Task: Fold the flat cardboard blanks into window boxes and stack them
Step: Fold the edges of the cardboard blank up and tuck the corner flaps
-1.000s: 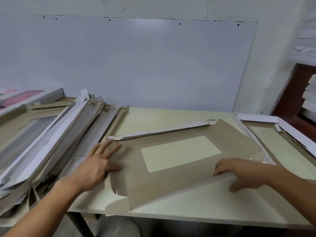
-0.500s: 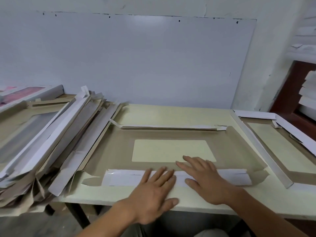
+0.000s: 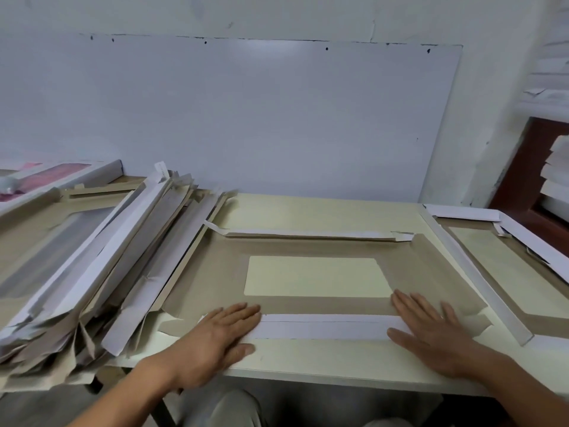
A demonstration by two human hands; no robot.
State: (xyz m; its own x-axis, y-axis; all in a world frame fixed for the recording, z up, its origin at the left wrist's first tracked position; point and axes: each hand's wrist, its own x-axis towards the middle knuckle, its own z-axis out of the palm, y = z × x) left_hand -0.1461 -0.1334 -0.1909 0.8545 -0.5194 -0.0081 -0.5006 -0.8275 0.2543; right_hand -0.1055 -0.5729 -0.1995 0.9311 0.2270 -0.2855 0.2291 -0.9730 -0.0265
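Observation:
A brown cardboard blank [image 3: 215, 272] with a rectangular window [image 3: 314, 276] lies flat on the pale table [image 3: 323, 211]. Its far flap [image 3: 308, 234] is folded over, white side up. The near flap [image 3: 323, 326] is folded inward too, showing white. My left hand [image 3: 221, 331] presses flat on the left end of that near flap, fingers straight. My right hand [image 3: 431, 325] presses flat on its right end. A leaning stack of flat blanks [image 3: 101, 257] fills the left side. A folded window box [image 3: 505, 272] lies at the right.
A large white board [image 3: 246, 118] leans against the wall behind the table. At the far left sits a box with a pink picture [image 3: 55, 177]. A dark red frame with stacked white sheets [image 3: 554, 174] stands at the right. The table's front edge [image 3: 338, 379] runs just below my hands.
The blank was tilted while my hands folded its near flap; now it lies flat. My hands, together at the flap's middle half a second ago, have slid apart to its two ends.

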